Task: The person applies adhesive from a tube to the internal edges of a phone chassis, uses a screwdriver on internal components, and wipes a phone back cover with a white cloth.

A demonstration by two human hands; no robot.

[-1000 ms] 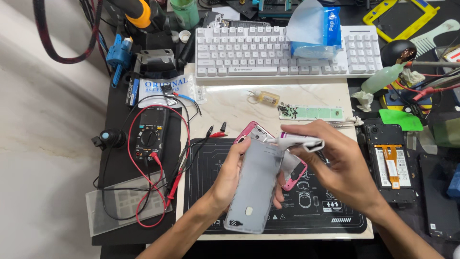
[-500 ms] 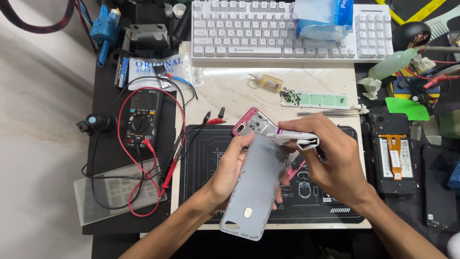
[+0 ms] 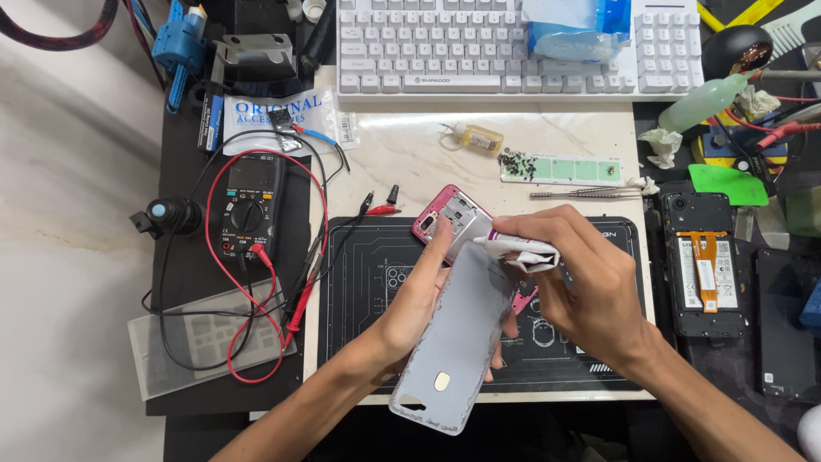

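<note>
From the head camera, your left hand point(image 3: 419, 312) was wrapped around a pink phone point(image 3: 453, 218) from below, fingers curled on its edge, keeping it tilted above the black work mat point(image 3: 359, 282). A pale grey back cover point(image 3: 457, 342) lay slanted over the lower part of that phone, its bottom end hanging past the near edge of the desk. Your right hand point(image 3: 590, 291) was closed around a small white tube point(image 3: 522, 250), its thin tip touching the top edge of the grey cover, just beside your left thumb.

Left of the mat sat a black multimeter point(image 3: 250, 208) with red and black leads looping over the desk. A white keyboard point(image 3: 513, 47) ran along the far side, and metal tweezers point(image 3: 581, 194) lay near a strip of small screws. An opened dark phone point(image 3: 699, 261) rested right of the mat.
</note>
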